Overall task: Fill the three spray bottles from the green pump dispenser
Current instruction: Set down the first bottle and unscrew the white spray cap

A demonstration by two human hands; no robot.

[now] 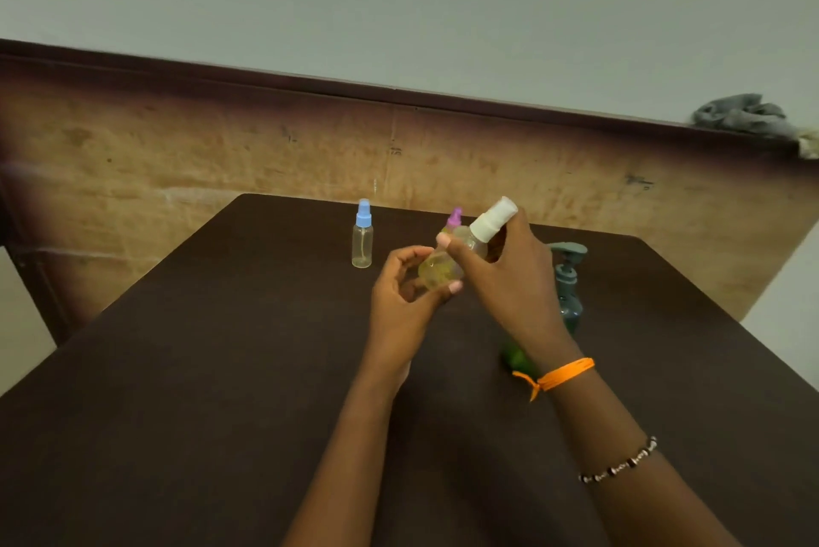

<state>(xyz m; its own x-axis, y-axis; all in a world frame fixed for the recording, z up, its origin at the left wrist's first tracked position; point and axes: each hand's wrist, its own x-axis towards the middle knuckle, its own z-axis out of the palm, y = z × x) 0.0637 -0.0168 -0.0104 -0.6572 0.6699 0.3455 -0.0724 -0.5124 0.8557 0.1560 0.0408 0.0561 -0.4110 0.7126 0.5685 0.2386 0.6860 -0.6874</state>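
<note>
Right forearm carries a bead bracelet and, nearer the wrist, an orange thread band. Both hands are raised over the dark counter. Left hand, fingers curled, grips the base of the white-capped spray bottle, which is tilted with its cap toward 1 o'clock and holds yellowish liquid. Right hand grips its neck below the cap. At 3 o'clock stands the green pump dispenser, partly hidden by the right wrist. Behind the hands stands a purple-capped spray bottle. At 11 o'clock, apart, stands a blue-capped spray bottle, apparently empty.
</note>
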